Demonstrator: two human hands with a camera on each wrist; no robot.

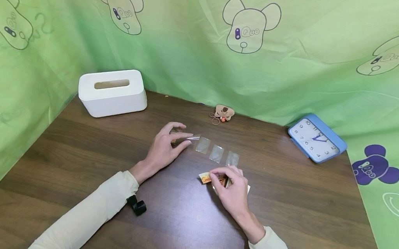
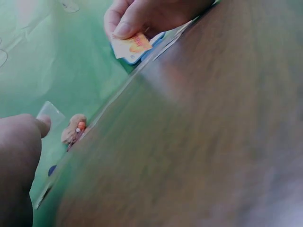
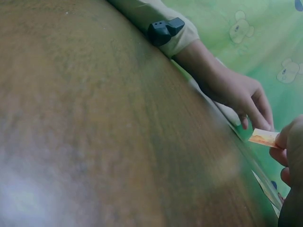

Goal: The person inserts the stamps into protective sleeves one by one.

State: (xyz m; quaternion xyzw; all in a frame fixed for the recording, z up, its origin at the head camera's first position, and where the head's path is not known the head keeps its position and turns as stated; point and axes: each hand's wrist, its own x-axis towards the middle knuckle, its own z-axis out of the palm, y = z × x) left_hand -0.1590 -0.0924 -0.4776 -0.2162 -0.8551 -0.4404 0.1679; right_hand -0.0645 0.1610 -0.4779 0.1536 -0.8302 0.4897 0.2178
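My left hand (image 1: 166, 147) pinches a small clear plastic bag (image 1: 193, 137) between thumb and fingers; in the left wrist view the bag (image 2: 51, 112) sticks out past the thumb. A bit of something yellow shows behind those fingers, mostly hidden. Nearer me, my right hand (image 1: 233, 191) pinches a small yellow-orange printed card (image 1: 204, 177), which also shows in the right wrist view as a card (image 3: 263, 137). Under the right palm, more printed pieces are partly covered. Between the hands lie three flat clear bags (image 1: 203, 144) in a slanting row.
A white tissue box (image 1: 116, 104) stands at the back left. Near the back edge lies a brown animal-shaped trinket (image 1: 224, 111) with rings. A blue-framed clock (image 1: 318, 138) sits at the back right. Green printed cloth (image 1: 190, 61) hangs around the wooden table (image 1: 177, 232).
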